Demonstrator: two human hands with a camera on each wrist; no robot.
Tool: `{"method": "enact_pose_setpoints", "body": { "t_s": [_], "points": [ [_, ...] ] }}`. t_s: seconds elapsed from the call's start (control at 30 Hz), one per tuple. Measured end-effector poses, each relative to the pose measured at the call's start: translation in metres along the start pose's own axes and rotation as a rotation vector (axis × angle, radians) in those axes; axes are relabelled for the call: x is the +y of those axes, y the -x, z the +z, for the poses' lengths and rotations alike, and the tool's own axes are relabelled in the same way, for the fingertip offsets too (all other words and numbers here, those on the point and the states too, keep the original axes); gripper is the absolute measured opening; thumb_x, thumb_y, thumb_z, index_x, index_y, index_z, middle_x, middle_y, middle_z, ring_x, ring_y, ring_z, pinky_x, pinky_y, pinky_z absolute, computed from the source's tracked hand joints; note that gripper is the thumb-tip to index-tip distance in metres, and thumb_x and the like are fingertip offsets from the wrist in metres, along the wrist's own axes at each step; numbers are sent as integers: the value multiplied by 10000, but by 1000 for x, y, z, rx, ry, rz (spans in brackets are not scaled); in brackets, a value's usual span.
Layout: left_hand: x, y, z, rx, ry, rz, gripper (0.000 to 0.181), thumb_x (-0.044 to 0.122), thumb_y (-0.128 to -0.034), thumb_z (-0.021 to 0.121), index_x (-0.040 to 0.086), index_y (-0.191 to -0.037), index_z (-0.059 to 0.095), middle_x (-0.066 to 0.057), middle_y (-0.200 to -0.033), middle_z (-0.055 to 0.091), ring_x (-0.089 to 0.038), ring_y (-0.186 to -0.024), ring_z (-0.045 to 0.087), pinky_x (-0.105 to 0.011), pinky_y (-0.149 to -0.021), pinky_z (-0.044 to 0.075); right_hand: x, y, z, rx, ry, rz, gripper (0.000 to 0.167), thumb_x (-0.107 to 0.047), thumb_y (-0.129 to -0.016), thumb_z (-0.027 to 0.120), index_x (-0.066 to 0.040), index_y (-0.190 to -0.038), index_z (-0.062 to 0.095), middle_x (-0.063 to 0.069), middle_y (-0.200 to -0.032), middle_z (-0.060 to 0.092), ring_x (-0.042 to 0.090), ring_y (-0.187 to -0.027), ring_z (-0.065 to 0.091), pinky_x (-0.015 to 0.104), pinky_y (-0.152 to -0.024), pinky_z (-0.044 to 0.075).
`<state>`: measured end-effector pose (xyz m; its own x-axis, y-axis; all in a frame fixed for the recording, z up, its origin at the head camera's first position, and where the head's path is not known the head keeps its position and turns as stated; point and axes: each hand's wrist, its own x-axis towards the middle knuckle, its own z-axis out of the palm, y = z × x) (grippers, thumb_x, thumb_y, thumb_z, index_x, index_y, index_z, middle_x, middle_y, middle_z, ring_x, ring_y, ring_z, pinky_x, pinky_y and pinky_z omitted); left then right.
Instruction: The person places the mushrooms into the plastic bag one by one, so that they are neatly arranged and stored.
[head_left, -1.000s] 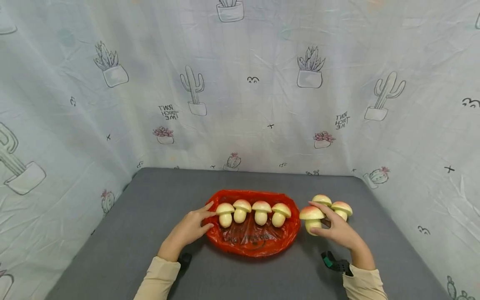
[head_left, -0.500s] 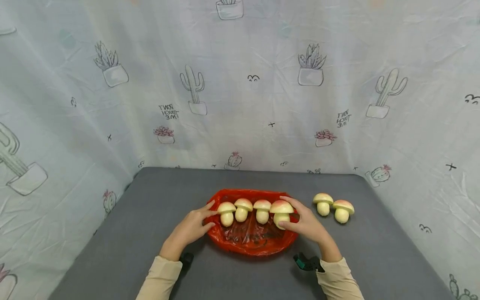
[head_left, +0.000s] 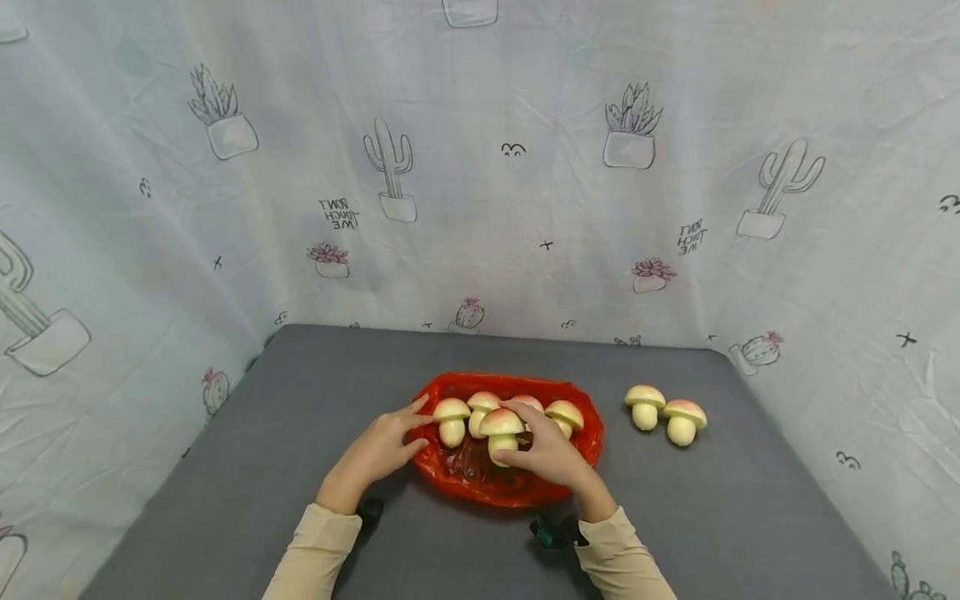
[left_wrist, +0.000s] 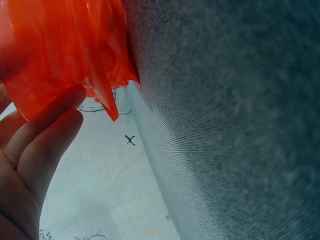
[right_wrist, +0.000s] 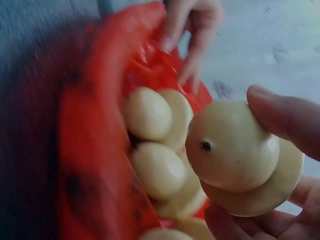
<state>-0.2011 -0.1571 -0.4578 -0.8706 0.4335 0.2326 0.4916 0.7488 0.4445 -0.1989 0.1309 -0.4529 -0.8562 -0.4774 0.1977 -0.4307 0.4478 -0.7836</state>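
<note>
Mushrooms (head_left: pixel 452 423) number seven: four in one red bag (head_left: pixel 480 493), two on the table (head_left: pixel 735 500), one held mushroom (head_left: pixel 501 422) over the bag, pinched by thumb and fingers of the right hand (head_left: pixel 551 454). The left hand (head_left: pixel 384 446) grips the bag's rim, fingers spread.

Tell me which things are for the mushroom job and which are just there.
For the job, I think:
mushroom in the right hand
red plastic bag, left hand at its edge
four mushrooms inside
two loose mushrooms, probably

Just there:
grey table
cactus-print cloth
</note>
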Motion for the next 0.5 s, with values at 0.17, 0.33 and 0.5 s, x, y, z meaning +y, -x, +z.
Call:
{"method": "enact_pose_setpoints", "body": {
  "t_s": [0.17, 0.33, 0.5],
  "points": [
    [1, -4, -2, 5, -16, 16, 379, 133, -845, 711, 72, -1215, 661, -136, -1445, 450, -240, -844, 652, -324, -768, 510, -4, -8, 17, 25, 78, -13, 737, -365, -793, 760, -56, -1392, 462, 58, -1294, 565, 214, -1114, 562, 411, -908, 477],
    [1, -2, -2, -1, -3, 5, 378, 127, -837, 718, 61, -1206, 666, -137, -1445, 451, -314, -1201, 553, -420, -927, 490, -10, -14, 34, -11, 112, -22, 740, -371, -807, 745, -42, -1399, 448, 79, -1333, 544, 236, -1155, 548, 447, -931, 469],
    [2, 1, -2, -19, 6, -21, 390, 144, -844, 715, 64, -1221, 657, -132, -1453, 440, -310, -1227, 532, -425, -941, 481, -11, -16, 53, -58, 182, -18, 724, -386, -820, 728, -61, -1401, 444, 55, -1334, 541, 222, -1171, 538, 411, -933, 477]
  ]
}}
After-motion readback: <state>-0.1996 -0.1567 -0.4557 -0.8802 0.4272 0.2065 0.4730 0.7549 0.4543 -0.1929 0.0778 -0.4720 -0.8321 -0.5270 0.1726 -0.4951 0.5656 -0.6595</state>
